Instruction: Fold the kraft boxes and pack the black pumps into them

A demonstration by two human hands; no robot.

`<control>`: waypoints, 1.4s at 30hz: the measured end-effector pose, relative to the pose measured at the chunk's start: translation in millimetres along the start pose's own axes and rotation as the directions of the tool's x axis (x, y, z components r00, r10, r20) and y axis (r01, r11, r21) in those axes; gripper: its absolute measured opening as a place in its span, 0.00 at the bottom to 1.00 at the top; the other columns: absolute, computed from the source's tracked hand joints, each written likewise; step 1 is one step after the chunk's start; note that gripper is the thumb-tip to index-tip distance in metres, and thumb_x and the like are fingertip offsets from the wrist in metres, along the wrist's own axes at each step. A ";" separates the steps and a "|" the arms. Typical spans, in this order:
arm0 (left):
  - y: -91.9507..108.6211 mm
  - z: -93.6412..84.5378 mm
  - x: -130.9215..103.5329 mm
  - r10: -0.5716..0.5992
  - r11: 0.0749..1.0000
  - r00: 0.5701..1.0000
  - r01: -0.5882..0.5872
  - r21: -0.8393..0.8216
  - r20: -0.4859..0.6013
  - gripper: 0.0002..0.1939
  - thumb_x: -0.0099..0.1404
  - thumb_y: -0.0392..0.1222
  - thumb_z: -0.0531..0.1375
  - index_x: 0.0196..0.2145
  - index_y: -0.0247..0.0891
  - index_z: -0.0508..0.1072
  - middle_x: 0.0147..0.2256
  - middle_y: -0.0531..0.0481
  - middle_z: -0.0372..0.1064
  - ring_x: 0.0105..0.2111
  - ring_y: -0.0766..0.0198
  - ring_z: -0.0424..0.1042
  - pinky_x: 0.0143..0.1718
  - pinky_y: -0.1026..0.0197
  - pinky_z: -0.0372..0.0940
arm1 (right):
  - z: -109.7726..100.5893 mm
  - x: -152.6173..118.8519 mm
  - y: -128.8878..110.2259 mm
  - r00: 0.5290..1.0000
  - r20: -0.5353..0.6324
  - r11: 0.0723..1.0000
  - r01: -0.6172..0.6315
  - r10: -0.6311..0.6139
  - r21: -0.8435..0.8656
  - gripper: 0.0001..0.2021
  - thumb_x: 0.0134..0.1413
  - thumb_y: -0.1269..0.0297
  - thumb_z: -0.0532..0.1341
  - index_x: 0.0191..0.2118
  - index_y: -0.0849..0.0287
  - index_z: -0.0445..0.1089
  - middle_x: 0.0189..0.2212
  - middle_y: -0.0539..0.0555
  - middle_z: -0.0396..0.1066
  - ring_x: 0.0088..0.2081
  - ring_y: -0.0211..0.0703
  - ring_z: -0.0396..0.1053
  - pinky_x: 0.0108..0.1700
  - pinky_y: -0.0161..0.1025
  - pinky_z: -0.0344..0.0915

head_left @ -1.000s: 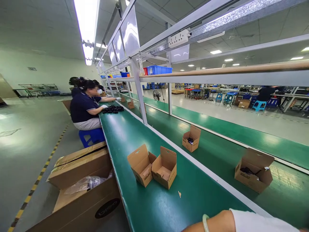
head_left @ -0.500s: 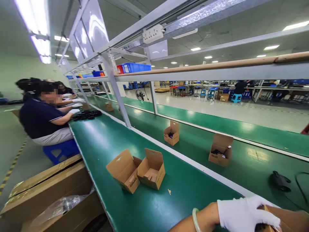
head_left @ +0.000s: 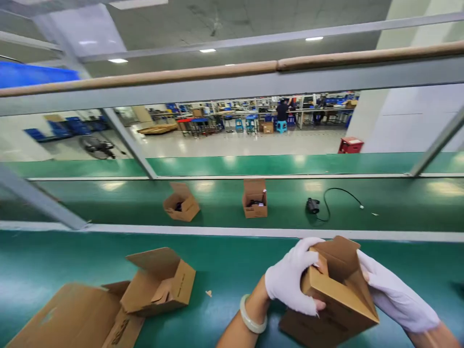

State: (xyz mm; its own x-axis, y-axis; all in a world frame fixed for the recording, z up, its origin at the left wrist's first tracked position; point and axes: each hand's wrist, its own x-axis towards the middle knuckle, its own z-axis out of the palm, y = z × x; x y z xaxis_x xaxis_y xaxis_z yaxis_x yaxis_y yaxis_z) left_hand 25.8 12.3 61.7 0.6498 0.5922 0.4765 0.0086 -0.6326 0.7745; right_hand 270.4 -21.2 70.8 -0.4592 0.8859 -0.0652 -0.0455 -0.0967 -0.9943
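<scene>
A brown cardboard box (head_left: 340,309) is held between my two gloved hands at the lower right, its upper side open. My left hand (head_left: 295,278), with a pale bangle at the wrist, grips the box's left edge between thumb and fingers. On the right side of the box, my right hand (head_left: 395,290) presses against the cardboard, its fingertips partly hidden behind it. Two open boxes lie to the left on the green surface: one box (head_left: 183,285) and a nearer, blurred box (head_left: 68,314).
Beyond the white rail (head_left: 217,231), two small open boxes (head_left: 184,208) (head_left: 254,210) hold dark items. A black device (head_left: 312,205) with a cable lies to their right. Slanted metal posts (head_left: 39,198) stand at left. A red stool (head_left: 350,145) is farther back.
The view has swung right, away from the seated people. My right hand has come into view, and the box between my hands now shows much more fully.
</scene>
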 end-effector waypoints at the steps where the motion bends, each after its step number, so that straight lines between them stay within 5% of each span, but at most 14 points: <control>1: 0.8 -0.2 -1.2 0.005 1.000 1.000 -0.005 -0.018 0.001 0.28 0.39 0.53 0.67 0.37 0.39 0.66 0.56 0.41 0.52 0.55 0.45 0.58 0.56 0.46 0.57 | 0.2 0.2 -1.0 1.000 0.012 0.997 0.001 -0.002 0.077 0.30 0.56 0.47 0.61 0.61 0.51 0.55 0.60 0.59 0.55 0.59 0.58 0.56 0.55 0.53 0.62; 4: 6.1 -0.1 -2.6 -0.001 0.998 1.000 0.001 -0.062 0.004 0.27 0.41 0.51 0.67 0.37 0.39 0.64 0.56 0.40 0.50 0.55 0.44 0.57 0.56 0.46 0.56 | 6.5 1.5 -2.7 0.998 0.056 0.970 -0.002 -0.012 0.245 0.31 0.52 0.54 0.64 0.60 0.54 0.56 0.60 0.59 0.56 0.59 0.58 0.55 0.57 0.52 0.59; 11: 11.8 6.6 0.8 -0.063 0.998 0.997 0.064 -0.009 0.045 0.22 0.44 0.48 0.64 0.36 0.40 0.63 0.56 0.43 0.51 0.53 0.49 0.58 0.55 0.47 0.57 | 10.0 7.4 8.3 1.000 -0.005 0.980 0.020 -0.020 0.200 0.37 0.48 0.58 0.67 0.62 0.54 0.51 0.56 0.59 0.61 0.56 0.55 0.61 0.57 0.52 0.59; 18: 7.9 8.9 -0.5 0.039 0.999 0.998 -0.038 -0.009 0.040 0.23 0.46 0.51 0.64 0.37 0.41 0.61 0.44 0.45 0.62 0.42 0.54 0.61 0.45 0.50 0.61 | -22.0 12.2 -22.1 0.938 0.347 0.998 0.010 0.013 -0.066 0.40 0.50 0.53 0.65 0.65 0.58 0.48 0.63 0.60 0.49 0.63 0.50 0.48 0.62 0.49 0.47; 22: 12.0 9.0 -0.9 0.071 0.996 0.996 -0.074 0.046 0.059 0.22 0.45 0.49 0.63 0.36 0.41 0.60 0.40 0.47 0.64 0.38 0.56 0.59 0.42 0.51 0.59 | -7.0 21.0 -44.9 0.945 0.241 0.817 -0.045 0.222 -0.575 0.34 0.48 0.53 0.65 0.61 0.54 0.57 0.54 0.56 0.65 0.52 0.54 0.64 0.51 0.47 0.63; 26: 15.3 7.5 -2.1 0.072 0.995 0.996 -0.075 0.061 0.059 0.21 0.45 0.48 0.63 0.36 0.42 0.60 0.37 0.48 0.62 0.37 0.57 0.58 0.41 0.53 0.59 | 21.7 27.2 -49.1 0.945 0.181 0.650 -0.041 0.271 -0.759 0.22 0.47 0.56 0.64 0.49 0.51 0.66 0.35 0.49 0.72 0.32 0.46 0.70 0.31 0.36 0.64; 31: 12.7 4.3 -1.7 0.038 0.999 0.997 -0.039 0.010 0.060 0.21 0.46 0.48 0.63 0.37 0.41 0.63 0.38 0.47 0.62 0.39 0.56 0.61 0.42 0.54 0.60 | 33.6 29.0 -37.6 0.992 -0.028 0.383 -0.072 0.119 -0.921 0.14 0.49 0.60 0.60 0.43 0.53 0.65 0.27 0.49 0.70 0.29 0.48 0.69 0.27 0.35 0.56; 33: 8.9 1.3 -0.9 -0.005 0.998 1.000 0.007 -0.060 0.030 0.24 0.48 0.50 0.64 0.41 0.41 0.65 0.42 0.46 0.61 0.43 0.53 0.62 0.45 0.52 0.61 | 27.9 25.6 -39.9 0.995 -0.070 0.370 -0.090 0.068 -0.925 0.15 0.50 0.61 0.58 0.46 0.54 0.65 0.29 0.50 0.71 0.31 0.50 0.70 0.29 0.37 0.59; 35: 1.6 -2.4 1.1 -0.092 0.986 0.991 0.077 -0.150 -0.098 0.26 0.49 0.52 0.65 0.44 0.39 0.66 0.46 0.44 0.61 0.47 0.51 0.63 0.50 0.51 0.60 | 23.3 17.8 -46.8 0.980 -0.132 0.386 -0.065 -0.151 -0.920 0.16 0.54 0.64 0.55 0.50 0.55 0.65 0.37 0.54 0.72 0.39 0.51 0.70 0.37 0.41 0.65; 37: -10.0 -4.8 4.7 -0.271 0.933 0.910 0.167 -0.319 -0.315 0.26 0.52 0.53 0.64 0.45 0.38 0.66 0.48 0.44 0.62 0.48 0.50 0.64 0.50 0.52 0.61 | 25.6 6.7 -52.9 0.902 -0.070 0.320 0.078 -0.426 -0.944 0.18 0.56 0.64 0.54 0.53 0.57 0.63 0.48 0.57 0.69 0.50 0.52 0.66 0.50 0.47 0.63; 38: -17.1 -4.4 7.3 -0.391 0.879 0.822 0.200 -0.433 -0.414 0.25 0.53 0.54 0.63 0.45 0.38 0.65 0.47 0.44 0.63 0.47 0.51 0.66 0.48 0.53 0.63 | 29.9 1.2 -53.6 0.865 0.045 0.232 0.183 -0.499 -0.955 0.20 0.55 0.63 0.56 0.54 0.58 0.62 0.52 0.58 0.65 0.54 0.54 0.62 0.54 0.50 0.60; 40: -32.2 0.5 13.4 -0.592 0.751 0.639 0.217 -0.624 -0.491 0.26 0.57 0.57 0.60 0.46 0.38 0.63 0.46 0.44 0.67 0.44 0.54 0.70 0.45 0.55 0.66 | 42.0 -7.3 -48.2 0.827 0.326 0.023 0.378 -0.458 -0.926 0.24 0.51 0.61 0.61 0.55 0.60 0.62 0.56 0.61 0.61 0.58 0.59 0.56 0.57 0.55 0.58; 42: -46.6 10.3 19.5 -0.675 0.685 0.565 0.243 -0.686 -0.474 0.27 0.60 0.60 0.56 0.48 0.37 0.62 0.46 0.42 0.69 0.43 0.54 0.72 0.43 0.54 0.67 | 51.5 -11.0 -36.9 0.800 0.486 -0.143 0.467 -0.353 -0.873 0.21 0.52 0.67 0.62 0.52 0.61 0.63 0.55 0.62 0.61 0.58 0.59 0.56 0.54 0.54 0.61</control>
State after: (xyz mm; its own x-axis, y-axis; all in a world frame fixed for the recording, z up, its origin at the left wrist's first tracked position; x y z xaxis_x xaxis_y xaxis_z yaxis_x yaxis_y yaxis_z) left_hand 45.9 48.2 30.6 0.0006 0.9984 -0.0566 -0.3579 0.0531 0.9323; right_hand 231.5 -50.8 112.6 -0.7820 0.5221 0.3403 0.5661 0.8235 0.0373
